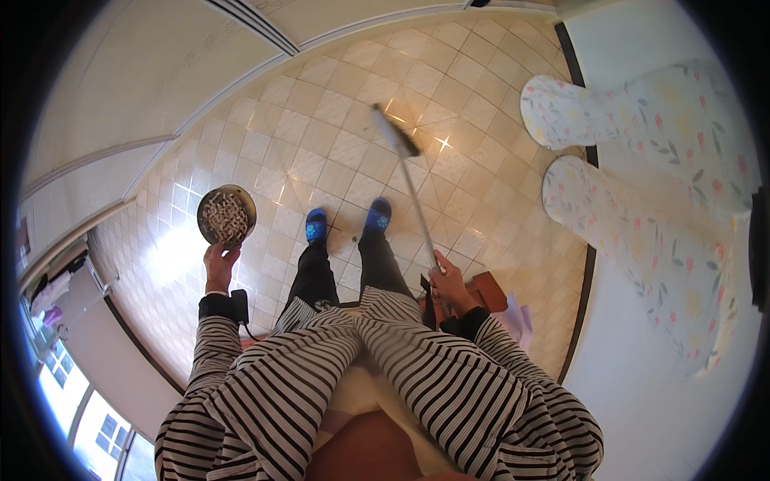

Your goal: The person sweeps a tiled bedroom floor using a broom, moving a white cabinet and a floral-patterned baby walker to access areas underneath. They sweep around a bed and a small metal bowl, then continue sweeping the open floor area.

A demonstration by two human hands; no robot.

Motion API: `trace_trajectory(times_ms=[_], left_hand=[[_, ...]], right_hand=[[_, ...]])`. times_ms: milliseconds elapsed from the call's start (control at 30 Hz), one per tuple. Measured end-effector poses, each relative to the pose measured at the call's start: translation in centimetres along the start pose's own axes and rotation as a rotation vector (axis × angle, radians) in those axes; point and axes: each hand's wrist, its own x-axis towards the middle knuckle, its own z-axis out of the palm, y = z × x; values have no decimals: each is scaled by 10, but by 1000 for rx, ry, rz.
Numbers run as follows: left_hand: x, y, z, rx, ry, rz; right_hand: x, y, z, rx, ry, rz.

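Observation:
My left hand [221, 264] grips the near rim of a round bowl [251, 207], which holds a heap of short, pale brownish pieces [225, 217]; what they are I cannot tell. The bowl is held out at the left, above the tiled floor. Closed around the long handle [416, 201] of a broom is my right hand [446, 282]. The broom's head [396, 132], with dark bristles, is at the floor ahead of my feet and looks slightly blurred.
Blue slippers [316, 225] are on my feet. Pale sliding panels [120, 78] line the upper left. Floral-patterned covers [668, 144] lie against the white surface at right. A reddish-brown object [488, 293] and a pale lilac one [517, 318] are beside my right arm.

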Motion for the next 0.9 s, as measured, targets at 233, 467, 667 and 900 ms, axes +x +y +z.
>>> trace_trajectory(times_ms=[233, 467, 667, 900], left_hand=[[27, -5, 2, -14, -180, -7], [52, -2, -30, 977, -316, 510], [114, 11, -46, 156, -229, -132], [162, 5, -56, 212, -281, -136]], right_hand=[[-12, -21, -12, -325, 183, -191], [115, -57, 11, -453, 299, -148], [43, 16, 143, -606, 307, -246], [-98, 62, 168, -413, 250, -220]])
